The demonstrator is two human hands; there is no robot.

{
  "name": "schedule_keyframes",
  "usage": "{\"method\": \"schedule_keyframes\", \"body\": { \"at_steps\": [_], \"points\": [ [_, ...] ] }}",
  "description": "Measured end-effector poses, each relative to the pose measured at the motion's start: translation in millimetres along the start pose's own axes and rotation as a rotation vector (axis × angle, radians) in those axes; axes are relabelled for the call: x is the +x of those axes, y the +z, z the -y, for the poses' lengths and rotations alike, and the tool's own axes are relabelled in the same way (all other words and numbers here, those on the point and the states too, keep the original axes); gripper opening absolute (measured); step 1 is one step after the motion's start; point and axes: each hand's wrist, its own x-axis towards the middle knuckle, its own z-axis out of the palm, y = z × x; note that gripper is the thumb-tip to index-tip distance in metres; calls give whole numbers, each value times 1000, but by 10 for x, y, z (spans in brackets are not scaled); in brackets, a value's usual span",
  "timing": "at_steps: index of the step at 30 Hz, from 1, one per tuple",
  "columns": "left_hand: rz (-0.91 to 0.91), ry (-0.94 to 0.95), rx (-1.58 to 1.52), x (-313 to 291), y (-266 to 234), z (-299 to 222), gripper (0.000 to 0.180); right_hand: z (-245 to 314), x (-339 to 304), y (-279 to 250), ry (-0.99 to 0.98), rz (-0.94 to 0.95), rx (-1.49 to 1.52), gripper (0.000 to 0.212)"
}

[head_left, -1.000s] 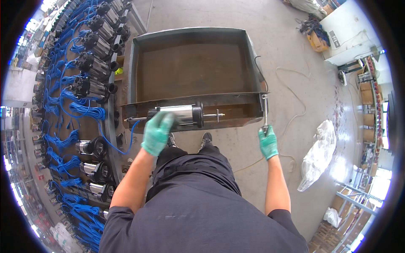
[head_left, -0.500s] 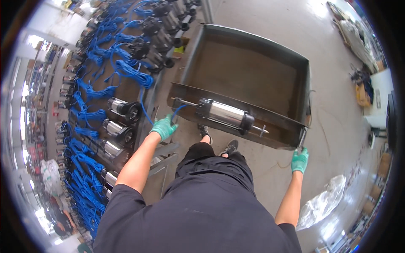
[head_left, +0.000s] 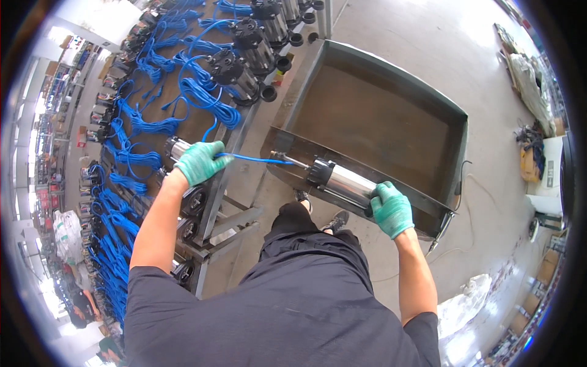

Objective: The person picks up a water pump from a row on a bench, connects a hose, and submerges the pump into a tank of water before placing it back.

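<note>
My left hand (head_left: 200,164), in a green glove, is over the edge of the rack at the left. It closes on a blue cable (head_left: 255,159), which runs nearly straight from its fingers to the pump. The steel cylindrical pump (head_left: 348,185) with black ends lies on its side across the near ledge of a metal tank (head_left: 293,136). Its far right end is wrapped by my right hand (head_left: 391,210), also green-gloved. The glove hides most of that black end. A metal rod with a fitting (head_left: 287,158) shows at the pump's left end.
The rack (head_left: 217,205) at the left holds several steel pumps and bundled blue cables (head_left: 143,122). Upright pumps (head_left: 238,76) stand along its far edge. A hose (head_left: 471,214) lies on the floor right of the tank; clear plastic sheeting (head_left: 465,306) lies nearer.
My right hand has moved left from the tank's corner onto the pump's end. My left hand has moved left and up over the rack, and the cable is drawn straighter.
</note>
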Motion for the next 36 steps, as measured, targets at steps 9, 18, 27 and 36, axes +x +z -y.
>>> {"method": "schedule_keyframes", "body": {
  "at_steps": [9,18,27,36],
  "points": [
    [-238,61,-388,431,25,244,27,-462,-1,-880,256,-114,430,15],
    [-182,328,-239,1702,1030,-743,26,-591,929,-854,338,-53,-308,18],
    [-102,8,-206,2178,1516,-882,43,-1066,1669,-4,379,146,-434,25],
    [-41,-96,-51,2208,1482,-1008,40,-1365,1897,473,323,-34,-327,34]
  ]
}}
